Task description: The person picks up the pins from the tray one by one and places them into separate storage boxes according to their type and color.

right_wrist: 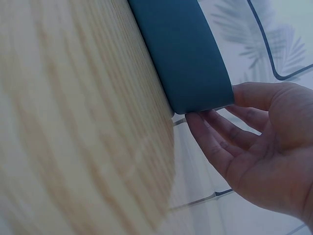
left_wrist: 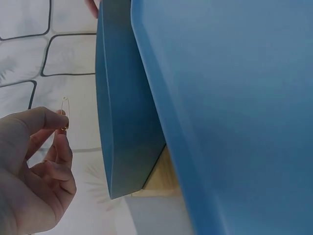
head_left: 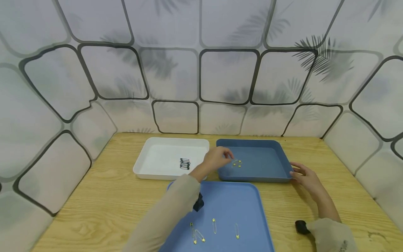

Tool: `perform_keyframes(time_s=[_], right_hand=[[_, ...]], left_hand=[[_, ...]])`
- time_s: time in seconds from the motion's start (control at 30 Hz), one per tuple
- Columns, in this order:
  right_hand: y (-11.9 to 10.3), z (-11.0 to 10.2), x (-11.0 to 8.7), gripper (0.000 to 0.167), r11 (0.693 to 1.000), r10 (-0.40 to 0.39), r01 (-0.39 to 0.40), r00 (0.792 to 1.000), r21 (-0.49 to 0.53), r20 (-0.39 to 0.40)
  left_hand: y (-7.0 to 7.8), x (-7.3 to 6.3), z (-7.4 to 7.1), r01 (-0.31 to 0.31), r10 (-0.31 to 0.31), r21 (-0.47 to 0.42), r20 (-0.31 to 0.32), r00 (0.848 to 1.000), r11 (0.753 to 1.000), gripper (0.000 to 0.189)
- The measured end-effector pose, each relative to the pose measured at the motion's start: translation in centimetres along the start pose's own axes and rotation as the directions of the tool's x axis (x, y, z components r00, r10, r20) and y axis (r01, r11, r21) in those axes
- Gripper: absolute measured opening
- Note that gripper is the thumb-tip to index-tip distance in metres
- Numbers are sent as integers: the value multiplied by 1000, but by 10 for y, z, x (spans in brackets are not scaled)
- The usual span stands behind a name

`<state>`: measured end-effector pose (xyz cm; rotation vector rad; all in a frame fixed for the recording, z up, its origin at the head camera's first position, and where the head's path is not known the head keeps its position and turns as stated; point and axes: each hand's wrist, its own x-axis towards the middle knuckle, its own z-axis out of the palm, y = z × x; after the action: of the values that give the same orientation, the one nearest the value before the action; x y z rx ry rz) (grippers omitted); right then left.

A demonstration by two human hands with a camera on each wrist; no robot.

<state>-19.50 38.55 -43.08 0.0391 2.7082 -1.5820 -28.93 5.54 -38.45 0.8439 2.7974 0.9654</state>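
Between thumb and forefinger, my left hand (head_left: 217, 157) pinches a gold safety pin (left_wrist: 64, 128), which stands upright in the left wrist view. That hand is over the left part of a dark blue tray (head_left: 264, 161), beside a few gold safety pins (head_left: 239, 162) in it. My right hand (head_left: 306, 178) touches the outside of the same tray at its right front corner, fingers fairly straight against the wall. In front, a lighter blue tray (head_left: 233, 203) carries several spread-out gold safety pins (head_left: 214, 225), partly covered by my left forearm.
A white tray (head_left: 157, 161) stands left of the dark blue one, with a row of black safety pins (head_left: 184, 163) in it. All three trays rest on a wooden table (head_left: 94, 196). Patterned cloth walls (head_left: 176, 80) rise behind and on both sides.
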Motion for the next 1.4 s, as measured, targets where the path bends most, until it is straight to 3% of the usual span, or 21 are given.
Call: perform_keyframes(time_s=[0.67, 1.1, 1.4], right_hand=[[3, 0, 1, 56, 999, -9, 9, 1000, 32, -5], [3, -1, 1, 56, 1000, -12, 12, 1000, 25, -5], [3, -1, 0, 57, 999, -3, 3, 1000, 39, -6]], left_hand=[[-3, 19, 27, 22, -22, 19, -38, 999, 1000, 13], [-3, 20, 40, 49, -49, -25, -28, 998, 999, 10], [-3, 22, 48, 47, -45, 51, -33, 998, 998, 10]])
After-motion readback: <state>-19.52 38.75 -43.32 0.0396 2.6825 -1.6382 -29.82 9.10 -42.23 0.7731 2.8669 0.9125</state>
